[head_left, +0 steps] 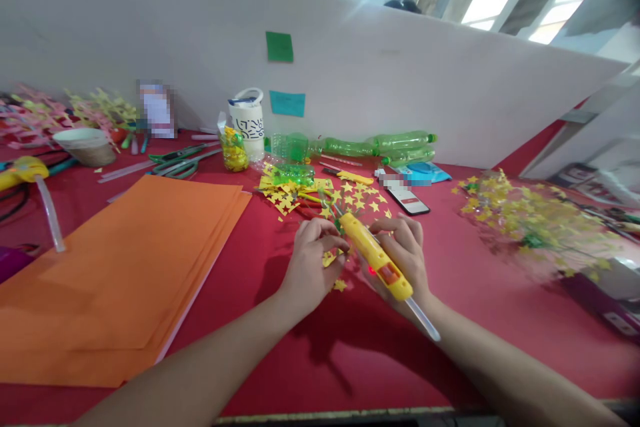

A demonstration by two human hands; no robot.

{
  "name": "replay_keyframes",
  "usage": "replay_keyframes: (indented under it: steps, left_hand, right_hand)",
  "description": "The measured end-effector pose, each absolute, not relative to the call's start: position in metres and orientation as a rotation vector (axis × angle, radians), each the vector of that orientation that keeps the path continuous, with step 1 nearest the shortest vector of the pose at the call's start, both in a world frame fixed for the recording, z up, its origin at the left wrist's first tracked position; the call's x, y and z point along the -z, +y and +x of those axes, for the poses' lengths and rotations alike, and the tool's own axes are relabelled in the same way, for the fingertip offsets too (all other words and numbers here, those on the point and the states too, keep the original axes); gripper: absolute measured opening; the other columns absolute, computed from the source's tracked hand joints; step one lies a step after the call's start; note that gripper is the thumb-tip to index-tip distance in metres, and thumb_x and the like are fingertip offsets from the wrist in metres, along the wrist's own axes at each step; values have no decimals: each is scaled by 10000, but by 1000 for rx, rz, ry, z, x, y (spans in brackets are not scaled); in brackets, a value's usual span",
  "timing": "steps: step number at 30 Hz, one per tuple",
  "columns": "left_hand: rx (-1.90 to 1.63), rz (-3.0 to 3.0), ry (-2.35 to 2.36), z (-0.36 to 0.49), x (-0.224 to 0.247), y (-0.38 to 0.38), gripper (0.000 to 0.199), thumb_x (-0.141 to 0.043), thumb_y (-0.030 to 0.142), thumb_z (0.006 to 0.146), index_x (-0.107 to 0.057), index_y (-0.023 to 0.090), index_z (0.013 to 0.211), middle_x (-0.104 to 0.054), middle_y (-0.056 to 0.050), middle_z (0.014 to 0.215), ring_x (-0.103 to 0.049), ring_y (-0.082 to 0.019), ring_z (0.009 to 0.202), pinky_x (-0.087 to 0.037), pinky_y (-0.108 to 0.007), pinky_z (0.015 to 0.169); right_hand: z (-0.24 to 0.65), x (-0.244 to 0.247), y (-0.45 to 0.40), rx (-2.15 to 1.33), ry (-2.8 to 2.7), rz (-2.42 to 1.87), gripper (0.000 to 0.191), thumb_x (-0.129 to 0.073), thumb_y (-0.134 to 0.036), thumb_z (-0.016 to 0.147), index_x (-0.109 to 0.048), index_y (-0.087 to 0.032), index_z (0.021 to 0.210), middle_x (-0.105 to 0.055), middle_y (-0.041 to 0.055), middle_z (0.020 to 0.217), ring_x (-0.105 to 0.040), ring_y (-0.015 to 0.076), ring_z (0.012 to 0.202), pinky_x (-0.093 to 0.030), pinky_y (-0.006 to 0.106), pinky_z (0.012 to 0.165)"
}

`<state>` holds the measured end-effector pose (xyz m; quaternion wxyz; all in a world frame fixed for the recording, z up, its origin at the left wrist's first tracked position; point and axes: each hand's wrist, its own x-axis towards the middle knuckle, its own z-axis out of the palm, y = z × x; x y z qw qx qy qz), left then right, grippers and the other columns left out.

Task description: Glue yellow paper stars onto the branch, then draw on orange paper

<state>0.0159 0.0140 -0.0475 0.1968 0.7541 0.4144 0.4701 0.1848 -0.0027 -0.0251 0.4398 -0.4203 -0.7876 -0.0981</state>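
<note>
My right hand is closed around a yellow glue gun, its nozzle pointing away from me and a clear glue stick poking out of its rear. A red light glows on the gun's side. Left of the nozzle, my left hand has its fingers curled in a pinch, and a yellow star shows between thumb and fingers. Thin green stems rise just beyond the fingertips; whether they are held is unclear. Another yellow star lies on the red table below, and loose stars are scattered ahead.
Orange sheets cover the left side, with scissors behind. Green plastic bottles, a white mug and a phone stand or lie toward the wall. At right sits a bunch of star sprigs; another glue gun is far left.
</note>
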Motion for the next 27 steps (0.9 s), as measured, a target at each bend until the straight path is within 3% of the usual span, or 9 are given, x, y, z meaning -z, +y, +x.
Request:
replay_keyframes:
  steps: [7, 12, 27]
  left_hand:
    - [-1287, 2067, 1201, 15, 46, 14, 137, -610, 83, 733, -653, 210, 762, -504, -22, 963, -464, -191, 955, -391, -364, 884]
    - [-1260, 2032, 1204, 16, 45, 14, 104, -608, 123, 755, -654, 216, 755, -506, -17, 950, -467, -195, 952, -396, -365, 875]
    - [-1259, 1987, 1184, 16, 44, 14, 130, -629, 77, 718, -648, 204, 738, -522, -21, 957, -471, -204, 967, -392, -369, 884]
  right_hand:
    - [190, 17, -6, 221, -1998, -751, 152, -572, -126, 707, -537, -213, 827, -608, -13, 658, -611, 207, 804, -323, 554, 990]
    - [193, 28, -2, 154, -2080, -715, 188, -607, -171, 710, -537, -208, 880, -657, 12, 791, -622, 223, 902, -311, 547, 1028]
    - [193, 33, -2, 126, -2112, -753, 154, -581, -165, 750, -531, -245, 871, -665, -11, 789, -618, 217, 935, -320, 538, 1030]
